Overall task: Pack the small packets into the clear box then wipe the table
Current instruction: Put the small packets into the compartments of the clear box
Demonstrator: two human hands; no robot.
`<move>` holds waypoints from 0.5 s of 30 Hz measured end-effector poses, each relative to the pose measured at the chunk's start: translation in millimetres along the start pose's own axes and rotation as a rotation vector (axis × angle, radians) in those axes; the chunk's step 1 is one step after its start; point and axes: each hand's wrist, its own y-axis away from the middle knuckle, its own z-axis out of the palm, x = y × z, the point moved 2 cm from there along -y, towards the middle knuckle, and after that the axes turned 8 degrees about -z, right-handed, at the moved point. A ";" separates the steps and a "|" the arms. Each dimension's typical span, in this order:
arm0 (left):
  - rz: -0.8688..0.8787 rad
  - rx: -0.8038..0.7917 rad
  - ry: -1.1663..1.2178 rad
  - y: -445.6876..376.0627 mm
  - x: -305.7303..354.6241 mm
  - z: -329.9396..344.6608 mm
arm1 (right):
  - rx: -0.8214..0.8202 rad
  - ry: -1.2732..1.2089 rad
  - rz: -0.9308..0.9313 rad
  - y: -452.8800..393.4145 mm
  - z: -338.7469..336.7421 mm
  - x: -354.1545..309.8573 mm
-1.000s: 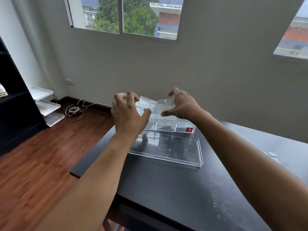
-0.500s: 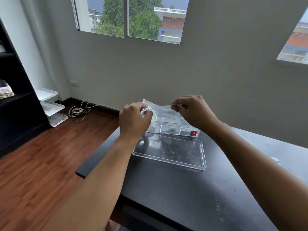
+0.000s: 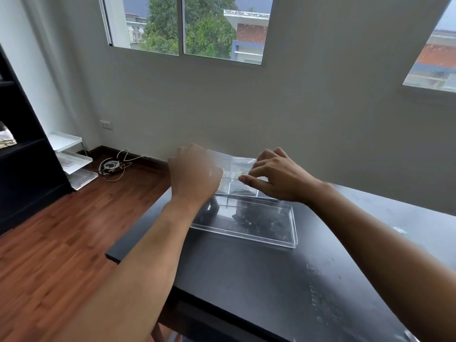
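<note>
A clear compartmented box [image 3: 244, 191] stands at the far left end of the black table [image 3: 246, 280]. Its clear lid [image 3: 293, 233] lies flat just in front of it. My right hand [image 3: 278, 178] hovers over the box's right half, thumb and fingers pinched on a small clear packet [image 3: 242, 163] held low over the compartments. My left hand [image 3: 195, 174] is blurred over the box's left half; its fingers curl away from the camera, so what they hold is hidden. Something yellowish shows in a compartment beside it.
The wall rises right behind the box. The table's left edge [image 3: 118, 257] drops to a wooden floor with white stacked trays [image 3: 71, 159], a coil of cable [image 3: 112, 166] and a black shelf [image 3: 22, 149]. Pale smudges [image 3: 320, 304] mark the near tabletop.
Both hands have come down from holding the packet stretched above the box. The packet is now lower, at the right hand; the left hand is moving and blurred.
</note>
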 end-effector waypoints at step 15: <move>0.103 -0.215 -0.188 2.6 3.7 13.0 | -0.179 0.186 -0.007 -14.5 13.0 -3.5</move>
